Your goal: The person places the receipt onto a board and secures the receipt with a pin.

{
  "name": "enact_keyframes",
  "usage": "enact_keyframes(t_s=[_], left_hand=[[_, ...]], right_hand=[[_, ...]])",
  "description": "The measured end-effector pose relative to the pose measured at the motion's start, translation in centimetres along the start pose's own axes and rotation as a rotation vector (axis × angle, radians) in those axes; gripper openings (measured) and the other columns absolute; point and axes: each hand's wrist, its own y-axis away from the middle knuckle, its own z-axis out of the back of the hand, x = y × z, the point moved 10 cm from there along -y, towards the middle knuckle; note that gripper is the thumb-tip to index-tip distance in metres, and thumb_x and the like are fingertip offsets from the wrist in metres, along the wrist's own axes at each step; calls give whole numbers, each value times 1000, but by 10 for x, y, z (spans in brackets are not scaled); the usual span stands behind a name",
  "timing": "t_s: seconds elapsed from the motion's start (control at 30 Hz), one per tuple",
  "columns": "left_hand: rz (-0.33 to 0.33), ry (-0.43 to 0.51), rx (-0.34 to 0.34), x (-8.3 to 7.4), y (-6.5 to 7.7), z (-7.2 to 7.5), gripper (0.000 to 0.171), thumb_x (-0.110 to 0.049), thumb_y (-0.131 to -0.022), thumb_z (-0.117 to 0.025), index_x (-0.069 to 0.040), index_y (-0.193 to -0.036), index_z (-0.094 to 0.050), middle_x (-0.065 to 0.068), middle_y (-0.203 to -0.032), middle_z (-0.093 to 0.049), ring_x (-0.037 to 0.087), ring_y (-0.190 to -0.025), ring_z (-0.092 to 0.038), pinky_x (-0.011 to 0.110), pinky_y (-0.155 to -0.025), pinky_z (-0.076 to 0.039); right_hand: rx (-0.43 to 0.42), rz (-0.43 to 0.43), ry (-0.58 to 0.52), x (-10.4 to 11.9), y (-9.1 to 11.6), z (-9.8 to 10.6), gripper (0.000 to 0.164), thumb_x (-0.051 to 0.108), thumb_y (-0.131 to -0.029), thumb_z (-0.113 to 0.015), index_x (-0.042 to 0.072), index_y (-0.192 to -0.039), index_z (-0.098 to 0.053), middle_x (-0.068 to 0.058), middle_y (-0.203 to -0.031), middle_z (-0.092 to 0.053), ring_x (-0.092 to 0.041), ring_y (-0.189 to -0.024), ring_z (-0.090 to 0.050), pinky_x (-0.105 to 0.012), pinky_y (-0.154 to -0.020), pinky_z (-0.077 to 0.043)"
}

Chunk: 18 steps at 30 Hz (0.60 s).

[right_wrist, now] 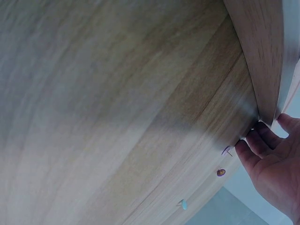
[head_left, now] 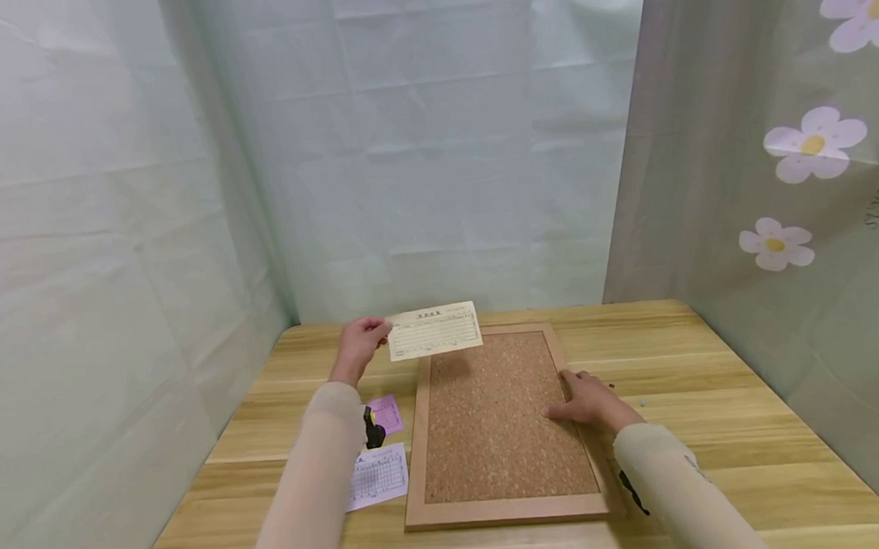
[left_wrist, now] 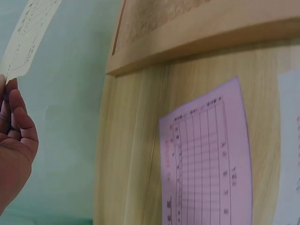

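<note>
My left hand (head_left: 357,347) pinches a cream printed form slip (head_left: 435,333) by its left end, holding it up over the far left part of a wood-framed cork board (head_left: 507,420). In the left wrist view, the fingertips meet at the slip's edge. At the board's right side, my right hand (head_left: 593,399) grips the frame, thumb over the cork and fingers along the outer edge. The right wrist view shows those fingers (right_wrist: 262,143) against the side of the frame (right_wrist: 262,56). The board lies flat on the table.
A pink form slip (head_left: 387,414) and a pale lilac one (head_left: 379,475) lie left of the board. Push pins, one purple (right_wrist: 226,150), one dark with an orange middle (right_wrist: 221,172) and one pale green (right_wrist: 183,204), lie on the wooden table (head_left: 708,410) to the right. Curtains (head_left: 433,142) surround the table.
</note>
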Motion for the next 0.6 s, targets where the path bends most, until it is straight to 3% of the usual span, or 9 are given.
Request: enact_keyframes(t_s=[0.3,0.6], left_hand=[[-2,-13,29,-2,4,-24,26,-18,-100,-61,2,-116,-66,14,-106,-65,33,-101,-60,35,-84,-49],[-32,33,66,-7,7,-49,20,-14,-99,-63,3,-109,-67,11,-95,-65,38,-97,-60,32,-76,-48]], right_hand=[[-4,12,-3,3,0,2,95,48,-86,-74,-5,-151,-30,-38,-144,-35,-52,-131,-39,-63,-101,-36],[0,2,8,4,-1,1,95,48,-85,-75,-6,-150,-31,-38,-143,-36,-51,-128,-42,-63,-100,-38]])
